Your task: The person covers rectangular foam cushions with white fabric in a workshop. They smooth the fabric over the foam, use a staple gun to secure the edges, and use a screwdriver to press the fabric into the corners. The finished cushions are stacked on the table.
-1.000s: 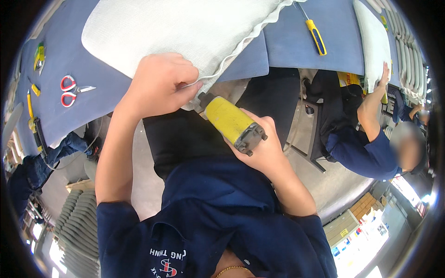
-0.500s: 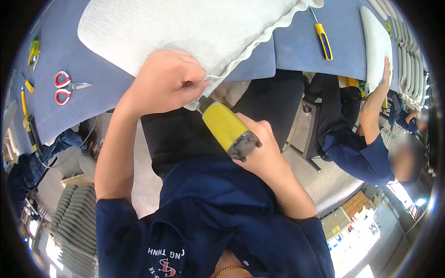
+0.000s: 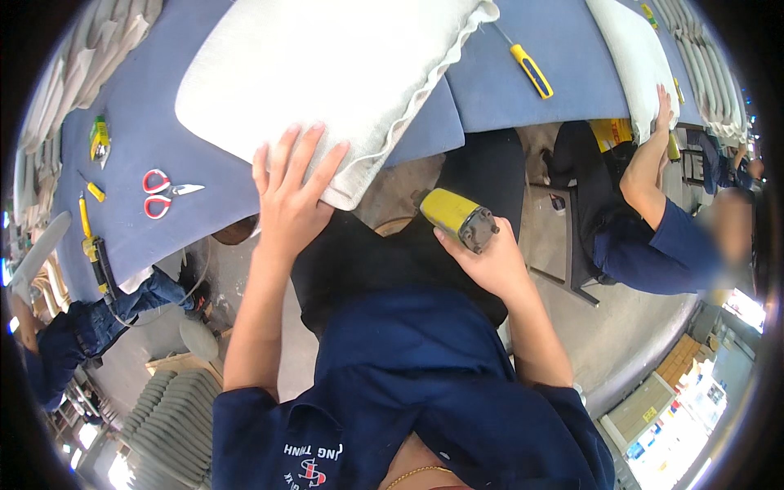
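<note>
A pale grey fabric-covered cushion point(image 3: 269, 90) lies on the blue table, its near corner jutting past the front edge. A wavy loose strip of fabric runs along its right side. My left hand point(image 3: 294, 192) rests on the near end of this cushion, fingers spread and lying flat. In my right hand point(image 3: 498, 265) is a yellow staple gun point(image 3: 453, 216) with a dark grey rear cap, held over my lap and apart from the cushion. The grip is mostly hidden behind the tool's body.
Red-handled scissors point(image 3: 159, 194) and a yellow-black tool point(image 3: 98, 257) lie on the left of the table point(image 3: 196, 155). A yellow screwdriver point(image 3: 531, 72) lies right of the cushion. A co-worker point(image 3: 645, 245) at right handles another pale cushion point(image 3: 633, 57). Stacked cushions point(image 3: 167, 416) stand lower left.
My left hand has gone from a closed pinch at the cushion's edge to spread fingers on its surface. The staple gun has moved right, away from the cushion.
</note>
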The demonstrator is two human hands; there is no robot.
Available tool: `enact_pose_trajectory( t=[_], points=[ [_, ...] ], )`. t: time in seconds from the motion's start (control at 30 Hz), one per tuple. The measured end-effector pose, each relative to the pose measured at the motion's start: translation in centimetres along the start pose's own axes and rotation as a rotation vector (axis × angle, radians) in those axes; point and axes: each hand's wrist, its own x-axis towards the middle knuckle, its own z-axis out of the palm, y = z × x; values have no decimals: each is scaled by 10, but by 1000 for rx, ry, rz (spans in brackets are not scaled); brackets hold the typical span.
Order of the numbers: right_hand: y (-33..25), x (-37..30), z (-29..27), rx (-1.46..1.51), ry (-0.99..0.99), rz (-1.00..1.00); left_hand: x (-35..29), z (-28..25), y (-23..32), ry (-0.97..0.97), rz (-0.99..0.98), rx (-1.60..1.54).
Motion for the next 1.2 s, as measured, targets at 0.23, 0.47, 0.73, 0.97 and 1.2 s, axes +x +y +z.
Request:
enact_pose_trajectory(
  t=[0.23,0.47,0.73,0.97,1.2],
  points=[
    [-30,13,-23,-75,71,-107,73,-63,23,312,-120,-288],
    [-77,36,-81,-126,101,37,77,-213,-34,765,-419,-1178],
    [-32,139,-85,-251,340,-189,30,-192,-70,407,-562,-847],
    [-41,180,-36,-410,262,-222,43,-187,-65,488,-573,-910],
    [-219,107,31,311,-377,-761,41,-176,-84,617,-582,-953]
  ],
)
